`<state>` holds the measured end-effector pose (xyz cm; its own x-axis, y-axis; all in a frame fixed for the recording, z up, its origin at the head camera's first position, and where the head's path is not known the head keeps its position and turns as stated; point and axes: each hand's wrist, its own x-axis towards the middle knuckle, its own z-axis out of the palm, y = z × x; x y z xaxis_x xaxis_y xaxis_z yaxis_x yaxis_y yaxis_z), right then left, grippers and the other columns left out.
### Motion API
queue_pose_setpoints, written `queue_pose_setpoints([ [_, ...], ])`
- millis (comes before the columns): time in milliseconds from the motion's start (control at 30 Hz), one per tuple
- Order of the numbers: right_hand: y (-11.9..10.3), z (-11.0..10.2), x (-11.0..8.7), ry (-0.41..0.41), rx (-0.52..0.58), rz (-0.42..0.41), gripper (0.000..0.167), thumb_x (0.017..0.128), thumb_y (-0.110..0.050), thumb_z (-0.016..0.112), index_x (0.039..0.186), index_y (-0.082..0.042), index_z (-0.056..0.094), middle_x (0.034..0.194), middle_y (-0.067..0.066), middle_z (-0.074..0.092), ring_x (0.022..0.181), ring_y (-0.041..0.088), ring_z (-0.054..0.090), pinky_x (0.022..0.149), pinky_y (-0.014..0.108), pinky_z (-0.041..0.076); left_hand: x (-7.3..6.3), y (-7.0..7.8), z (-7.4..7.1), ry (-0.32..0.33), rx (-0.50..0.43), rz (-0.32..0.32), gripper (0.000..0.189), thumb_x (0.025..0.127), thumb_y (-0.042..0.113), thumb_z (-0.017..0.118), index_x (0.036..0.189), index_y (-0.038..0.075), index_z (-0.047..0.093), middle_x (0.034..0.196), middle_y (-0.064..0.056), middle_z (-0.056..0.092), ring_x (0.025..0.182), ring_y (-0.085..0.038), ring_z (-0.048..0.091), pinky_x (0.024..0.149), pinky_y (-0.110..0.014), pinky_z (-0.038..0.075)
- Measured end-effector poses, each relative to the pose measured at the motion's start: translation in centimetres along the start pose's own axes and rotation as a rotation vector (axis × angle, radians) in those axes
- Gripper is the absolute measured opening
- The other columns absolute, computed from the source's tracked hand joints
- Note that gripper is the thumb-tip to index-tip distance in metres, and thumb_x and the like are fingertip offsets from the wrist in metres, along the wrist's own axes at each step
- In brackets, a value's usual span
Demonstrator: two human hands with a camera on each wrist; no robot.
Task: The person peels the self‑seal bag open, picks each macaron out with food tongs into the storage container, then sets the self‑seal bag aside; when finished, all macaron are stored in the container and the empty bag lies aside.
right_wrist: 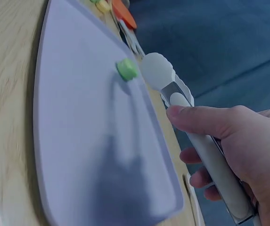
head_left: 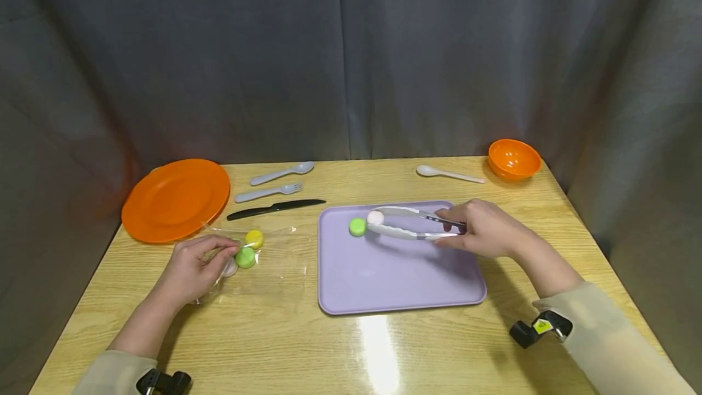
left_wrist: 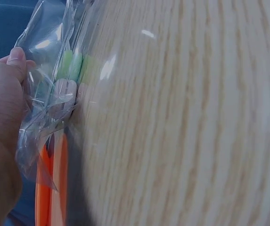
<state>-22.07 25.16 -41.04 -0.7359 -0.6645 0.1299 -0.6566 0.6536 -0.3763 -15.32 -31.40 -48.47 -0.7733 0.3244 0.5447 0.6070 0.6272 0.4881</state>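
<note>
My left hand (head_left: 194, 267) pinches the edge of a clear plastic bag (head_left: 282, 261) at the left of the table. Inside the bag are a yellow macaron (head_left: 255, 238), a green macaron (head_left: 245, 257) and a pale pink one (left_wrist: 65, 92). My right hand (head_left: 488, 229) grips white-tipped kitchen tongs (head_left: 400, 232) over the lilac tray (head_left: 406, 285). Between the tong tips sits a pale pinkish macaron (head_left: 375, 217); in the right wrist view the tongs hide it. Another green macaron (head_left: 358, 227) lies on the tray, just left of the tips.
An orange plate (head_left: 175, 200) stands at the back left. Beside it lie a grey spoon (head_left: 282, 173), a grey fork (head_left: 269, 192) and a black knife (head_left: 276, 208). At the back right are a pale spoon (head_left: 450, 174) and an orange bowl (head_left: 514, 160). Grey curtains (head_left: 247, 60) enclose the table.
</note>
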Motion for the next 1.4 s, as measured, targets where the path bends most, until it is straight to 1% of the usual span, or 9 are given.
queue_pose_setpoints([
  [267, 1.6, 0.6, -1.2, -0.035, 0.006, 0.067, 0.039, 0.088, -0.041, 0.089, 0.113, -0.012, 0.080, 0.070, -0.016, 0.052, 0.059, 0.003, 0.045, 0.051, 0.026, 0.035, 0.0, 0.0, 0.0, 0.007, 0.006, 0.010, 0.028, 0.084, -0.012, 0.083, 0.101, 0.011, 0.080, 0.099, 0.005, 0.078, 0.092, -0.017, 0.075, 0.085, -0.009, 0.052],
  [400, 2.1, 1.0, -1.4, -0.041, 0.015, 0.086, 0.039, 0.088, -0.040, 0.089, 0.114, -0.012, 0.080, 0.073, -0.015, 0.056, 0.061, 0.004, 0.047, 0.052, 0.027, 0.037, 0.0, 0.1, -0.1, 0.004, 0.009, -0.004, 0.028, 0.086, -0.011, 0.083, 0.101, 0.012, 0.080, 0.100, 0.005, 0.078, 0.092, -0.017, 0.075, 0.086, -0.009, 0.052],
  [500, 2.3, 1.1, -1.5, -0.045, 0.008, 0.096, 0.048, 0.088, -0.040, 0.089, 0.122, -0.007, 0.079, 0.076, -0.014, 0.058, 0.062, 0.005, 0.048, 0.054, 0.027, 0.038, -0.2, 0.1, -0.1, 0.002, 0.009, -0.014, 0.027, 0.086, -0.011, 0.082, 0.101, 0.011, 0.081, 0.100, 0.006, 0.078, 0.092, -0.017, 0.075, 0.086, -0.009, 0.052],
  [600, 2.3, 1.0, -1.5, -0.046, -0.007, 0.111, 0.057, 0.087, -0.043, 0.089, 0.126, -0.004, 0.077, 0.075, -0.013, 0.056, 0.063, 0.006, 0.048, 0.055, 0.028, 0.038, -0.2, 0.2, -0.1, 0.004, 0.012, -0.011, 0.026, 0.086, -0.011, 0.083, 0.101, 0.010, 0.081, 0.099, 0.005, 0.078, 0.092, -0.017, 0.075, 0.085, -0.009, 0.052],
  [800, 2.2, 0.4, -1.7, -0.031, -0.007, 0.128, 0.060, 0.085, -0.048, 0.089, 0.125, -0.005, 0.075, 0.072, -0.014, 0.055, 0.059, 0.006, 0.047, 0.055, 0.028, 0.039, 0.1, 0.1, 0.0, 0.006, 0.001, 0.012, 0.026, 0.086, -0.011, 0.083, 0.100, 0.010, 0.080, 0.098, 0.004, 0.078, 0.090, -0.016, 0.075, 0.085, -0.010, 0.053],
  [967, 1.2, 0.1, -1.4, -0.003, 0.010, 0.079, 0.058, 0.085, -0.047, 0.090, 0.124, -0.006, 0.076, 0.073, -0.015, 0.055, 0.058, 0.003, 0.046, 0.053, 0.027, 0.039, 0.2, 0.0, 0.0, 0.008, -0.004, 0.020, 0.028, 0.085, -0.012, 0.083, 0.101, 0.011, 0.080, 0.099, 0.005, 0.078, 0.090, -0.016, 0.075, 0.084, -0.011, 0.054],
  [1100, -0.3, 0.3, -0.7, 0.010, 0.028, 0.000, 0.045, 0.086, -0.043, 0.090, 0.115, -0.011, 0.076, 0.073, -0.013, 0.055, 0.060, 0.003, 0.045, 0.053, 0.026, 0.039, 0.2, -0.1, 0.0, 0.000, -0.011, 0.005, 0.028, 0.086, -0.011, 0.082, 0.102, 0.012, 0.080, 0.101, 0.006, 0.078, 0.092, -0.015, 0.075, 0.085, -0.011, 0.053],
  [1200, -1.6, 0.9, 0.1, -0.001, 0.025, -0.053, 0.040, 0.087, -0.042, 0.090, 0.111, -0.014, 0.075, 0.072, -0.011, 0.054, 0.059, 0.002, 0.045, 0.053, 0.026, 0.039, 0.2, -0.1, 0.0, -0.001, -0.010, -0.003, 0.027, 0.087, -0.011, 0.082, 0.102, 0.011, 0.080, 0.101, 0.006, 0.078, 0.093, -0.015, 0.075, 0.086, -0.010, 0.052],
  [1400, -3.9, 2.5, 2.0, -0.025, 0.064, -0.133, 0.053, 0.086, -0.039, 0.091, 0.123, -0.006, 0.076, 0.082, -0.010, 0.066, 0.060, -0.002, 0.051, 0.055, 0.024, 0.045, 0.2, 0.1, 0.0, 0.001, -0.005, -0.010, 0.027, 0.087, -0.010, 0.082, 0.102, 0.012, 0.080, 0.101, 0.006, 0.078, 0.093, -0.015, 0.075, 0.087, -0.010, 0.051],
])
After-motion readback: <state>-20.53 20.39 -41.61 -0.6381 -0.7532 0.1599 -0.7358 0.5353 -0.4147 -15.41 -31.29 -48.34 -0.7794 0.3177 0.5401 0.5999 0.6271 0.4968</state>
